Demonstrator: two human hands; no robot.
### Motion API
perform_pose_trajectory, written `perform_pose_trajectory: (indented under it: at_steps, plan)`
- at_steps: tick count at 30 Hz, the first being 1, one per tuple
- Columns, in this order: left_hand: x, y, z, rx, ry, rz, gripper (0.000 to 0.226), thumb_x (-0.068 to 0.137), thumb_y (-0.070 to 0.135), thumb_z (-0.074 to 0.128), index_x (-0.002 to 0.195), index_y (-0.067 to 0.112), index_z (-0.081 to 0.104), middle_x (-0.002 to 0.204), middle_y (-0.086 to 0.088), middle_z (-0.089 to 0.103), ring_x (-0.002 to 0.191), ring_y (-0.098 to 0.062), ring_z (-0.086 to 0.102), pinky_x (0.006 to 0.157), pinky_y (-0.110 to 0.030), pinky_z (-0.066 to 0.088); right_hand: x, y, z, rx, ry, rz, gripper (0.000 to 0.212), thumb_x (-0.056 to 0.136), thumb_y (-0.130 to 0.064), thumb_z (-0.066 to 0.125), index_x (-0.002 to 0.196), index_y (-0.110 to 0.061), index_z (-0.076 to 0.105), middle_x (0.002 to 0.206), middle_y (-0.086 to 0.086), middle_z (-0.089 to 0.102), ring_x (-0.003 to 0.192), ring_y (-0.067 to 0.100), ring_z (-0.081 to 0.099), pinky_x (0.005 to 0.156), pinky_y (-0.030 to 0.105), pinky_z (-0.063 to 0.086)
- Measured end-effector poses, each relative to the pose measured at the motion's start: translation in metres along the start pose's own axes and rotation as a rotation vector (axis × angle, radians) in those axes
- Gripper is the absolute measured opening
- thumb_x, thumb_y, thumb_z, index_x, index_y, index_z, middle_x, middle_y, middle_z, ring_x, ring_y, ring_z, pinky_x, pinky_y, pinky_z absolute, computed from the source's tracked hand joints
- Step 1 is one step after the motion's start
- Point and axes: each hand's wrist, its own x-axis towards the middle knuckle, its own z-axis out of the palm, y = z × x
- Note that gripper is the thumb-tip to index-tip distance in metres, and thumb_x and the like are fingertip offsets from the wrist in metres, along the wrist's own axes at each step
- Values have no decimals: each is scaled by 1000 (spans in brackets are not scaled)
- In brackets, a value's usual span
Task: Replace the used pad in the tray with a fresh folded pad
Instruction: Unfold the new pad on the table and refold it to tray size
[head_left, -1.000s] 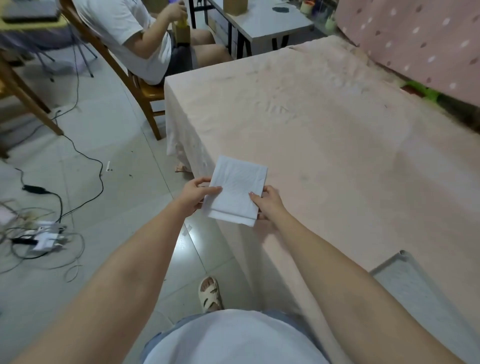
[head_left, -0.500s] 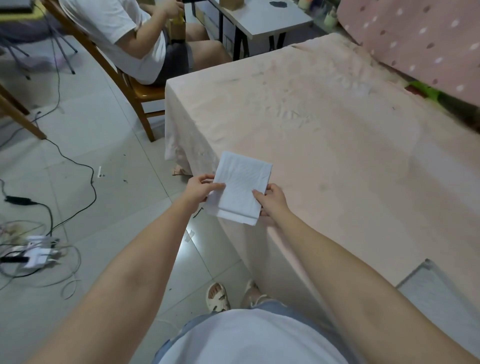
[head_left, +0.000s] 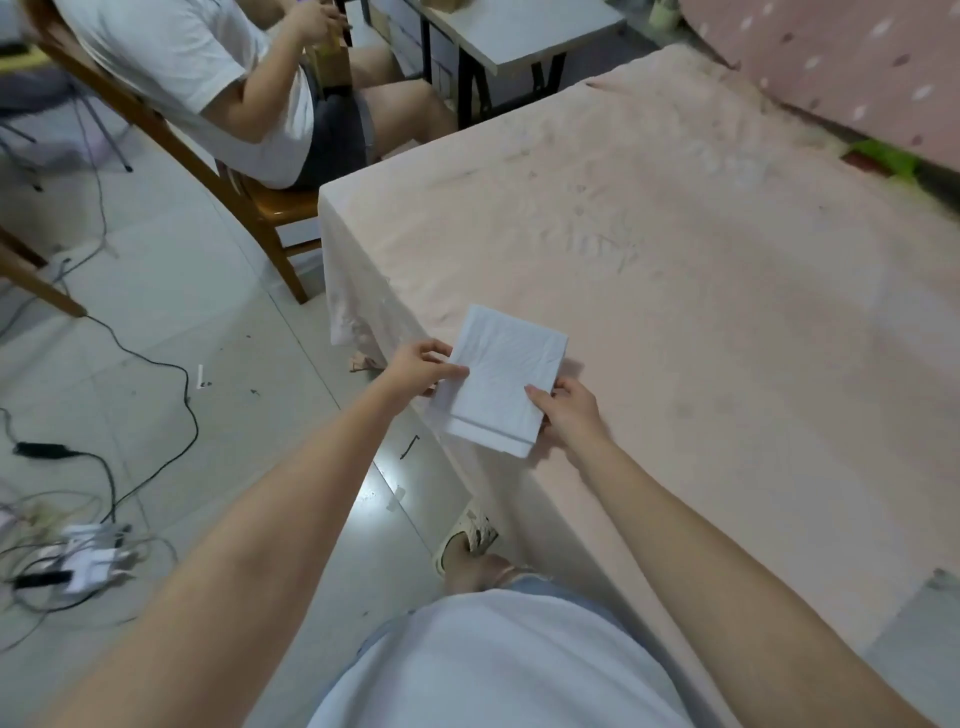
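So both hands have the folded pad (head_left: 501, 376) up over the near-left corner of the table (head_left: 727, 270), the one with the pink cloth. Left hand (head_left: 421, 366) pinches its left edge, thumb on top, and right hand (head_left: 569, 410) grips the near-right edge the same way. A grey thing at the far right bottom (head_left: 914, 649) might be the tray, honestly can't tell, and no used pad is in view. If I were doing this bit I'd keep thumbs flat on top so the layers don't slide apart, hold it level, and only let go once it's sitting square where it needs to go
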Motion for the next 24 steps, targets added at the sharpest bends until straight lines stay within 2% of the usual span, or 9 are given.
perform_pose_trajectory:
  at_steps: [3, 8, 10, 13, 17, 21, 24]
  plan:
    - [23, 22, 5, 83, -30, 7, 19, 78, 11, 77, 87, 13, 60, 72, -1, 60, 62, -10, 60, 48, -16, 48, 19, -8, -9, 43, 43, 4, 15, 84, -9, 68, 91, -9, 55, 97, 12, 66, 78, 23, 64, 59, 29, 52]
    - [54, 47, 34, 205, -161, 42, 19, 77, 10, 77, 91, 9, 64, 66, 1, 55, 46, 1, 56, 46, -17, 48, 31, -5, -37, 166, 153, 65, 16, 86, -7, 66, 95, -7, 53, 84, 1, 64, 70, 13, 62, 50, 21, 50]
    - [65, 52, 48, 237, -199, 45, 22, 77, 11, 78, 95, 9, 65, 66, 2, 53, 47, 1, 55, 47, -17, 48, 31, -2, -46, 191, 207, 80, 13, 86, -8, 67, 86, -12, 55, 86, 3, 66, 70, 13, 64, 54, 25, 52]
    - [78, 55, 66, 292, -266, 54, 19, 76, 12, 79, 90, 12, 65, 67, 1, 50, 55, -8, 54, 49, -20, 48, 29, 6, -60, 181, 249, 97, 13, 83, -15, 70, 83, -16, 57, 89, 4, 70, 77, 20, 68, 64, 38, 55]
    - [85, 57, 83, 336, -338, 53, 21, 76, 11, 79, 90, 9, 64, 74, -6, 47, 61, -14, 50, 49, -20, 48, 16, 11, -66, 248, 299, 121, 12, 86, -11, 67, 87, -10, 55, 95, 10, 69, 78, 21, 67, 51, 27, 50]
    - [91, 58, 93, 396, -416, 36, 25, 77, 8, 77, 97, 0, 64, 78, -9, 49, 60, -13, 51, 47, -18, 49, 0, 16, -67, 287, 372, 149, 24, 86, -12, 67, 99, 5, 56, 98, 17, 69, 79, 26, 66, 55, 34, 49]
    - [94, 50, 94, 441, -436, 8, 23, 77, 7, 77, 93, -2, 62, 71, -1, 48, 62, -13, 50, 53, -19, 48, -9, 18, -63, 295, 402, 180, 25, 87, -10, 65, 99, 10, 56, 99, 23, 67, 82, 29, 65, 59, 40, 50]
